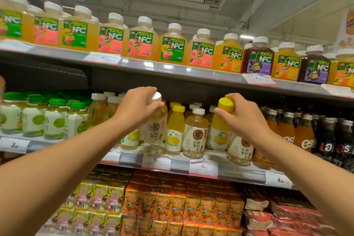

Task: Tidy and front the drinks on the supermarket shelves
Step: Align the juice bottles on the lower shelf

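My left hand [138, 106] grips the neck of a pale white-capped tea bottle [156, 130], which is blurred and stands at the middle shelf's [182, 165] front edge. My right hand [242, 119] holds a yellow-capped juice bottle [221, 128] by its neck, lifted a little above its neighbours. Between the two stand another yellow-capped bottle [175, 130] and a white-capped tea bottle [195, 134]. A further tea bottle [240, 149] stands below my right wrist.
The top shelf [153, 67] carries a row of NFC juice bottles [172, 44]. Green-capped bottles [55, 119] fill the middle shelf's left, dark and orange soda bottles [306, 132] its right. Juice cartons [172, 207] are stacked on the shelf below. Price tags line the shelf edges.
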`<state>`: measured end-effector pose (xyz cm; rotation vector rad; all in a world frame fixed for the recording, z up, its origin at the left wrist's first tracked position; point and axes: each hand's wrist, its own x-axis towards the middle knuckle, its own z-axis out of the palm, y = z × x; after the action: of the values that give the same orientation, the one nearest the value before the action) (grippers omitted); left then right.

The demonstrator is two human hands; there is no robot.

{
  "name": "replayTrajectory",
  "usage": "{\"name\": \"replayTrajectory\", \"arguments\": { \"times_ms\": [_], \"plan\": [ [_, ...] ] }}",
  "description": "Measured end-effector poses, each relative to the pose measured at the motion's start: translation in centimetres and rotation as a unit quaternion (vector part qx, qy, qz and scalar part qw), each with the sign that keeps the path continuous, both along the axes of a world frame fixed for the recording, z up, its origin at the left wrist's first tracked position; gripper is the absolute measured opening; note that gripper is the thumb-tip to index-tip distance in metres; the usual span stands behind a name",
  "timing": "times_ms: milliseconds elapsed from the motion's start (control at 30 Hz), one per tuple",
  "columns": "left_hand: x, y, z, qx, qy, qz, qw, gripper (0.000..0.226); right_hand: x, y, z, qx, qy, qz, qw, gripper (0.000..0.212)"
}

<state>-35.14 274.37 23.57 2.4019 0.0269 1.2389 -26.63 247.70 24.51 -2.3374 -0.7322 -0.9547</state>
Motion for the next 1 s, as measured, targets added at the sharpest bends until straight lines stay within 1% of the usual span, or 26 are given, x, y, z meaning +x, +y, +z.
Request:
{"name": "replayTrajectory", "arguments": {
  "times_ms": [67,133,267,400,533,633,833,1000],
  "plan": [
    [-1.1,0.4,1.2,-0.015,-0.023,-0.01,1.0,0.056,-1.5,0.9,1.8,0.007,-0.041,0.031,0.999,0.052],
    [-2.3,0.9,1.9,-0.018,-0.024,-0.013,0.999,0.055,-2.8,2.6,3.2,0.009,-0.053,0.063,0.997,0.05],
    [-5.2,2.5,0.9,-0.017,0.011,-0.011,1.0,0.056,-3.6,7.6,3.7,0.042,0.005,0.126,0.991,0.047],
    [-7.6,4.4,-1.3,-0.006,0.054,0.008,0.998,0.055,-2.9,12.9,2.3,0.062,0.063,0.136,0.987,0.043],
    [-9.1,6.2,-2.9,-0.023,0.086,0.018,0.996,0.057,-1.5,16.8,0.8,0.027,0.112,0.107,0.988,0.054],
    [-9.8,7.4,-3.7,-0.028,0.097,0.021,0.995,0.058,-0.6,18.5,-0.4,0.003,0.135,0.069,0.988,0.057],
    [-9.5,8.3,-4.9,-0.033,0.111,0.022,0.993,0.058,0.8,19.8,-1.8,-0.026,0.164,0.031,0.986,0.064],
    [-7.9,7.8,-5.2,-0.04,0.116,0.012,0.992,0.056,1.3,20.3,-1.3,-0.079,0.189,-0.007,0.979,0.072]
  ]
}}
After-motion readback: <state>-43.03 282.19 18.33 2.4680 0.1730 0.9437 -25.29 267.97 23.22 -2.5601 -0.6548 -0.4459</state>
